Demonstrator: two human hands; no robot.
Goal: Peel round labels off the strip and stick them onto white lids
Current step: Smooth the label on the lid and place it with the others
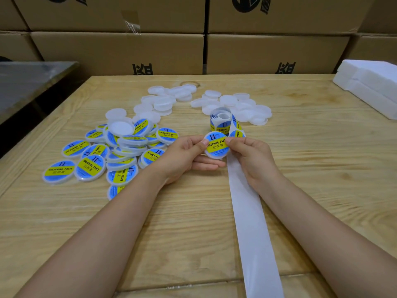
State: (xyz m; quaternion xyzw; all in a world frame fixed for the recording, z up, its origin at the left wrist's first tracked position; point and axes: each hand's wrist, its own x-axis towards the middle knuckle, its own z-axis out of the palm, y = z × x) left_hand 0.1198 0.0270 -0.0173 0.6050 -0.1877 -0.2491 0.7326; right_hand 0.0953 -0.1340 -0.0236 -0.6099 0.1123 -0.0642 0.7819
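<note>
A white lid (216, 145) with a round blue and yellow "SOLDERING PASTE" label on top is held between both hands at the table's middle. My left hand (185, 155) cradles it from the left and below, thumb on its edge. My right hand (251, 157) pinches its right edge with thumb on the label. Just behind stands the label roll (222, 121), and its bare white backing strip (251, 222) runs under my right hand toward the near edge. Plain white lids (234, 105) lie at the back; labelled lids (111, 155) are heaped at the left.
The wooden table (322, 168) carries white foam blocks (371, 84) at its far right corner. Stacked cardboard boxes (268, 52) form a wall behind it. A dark metal surface (28, 82) stands off the table's left side.
</note>
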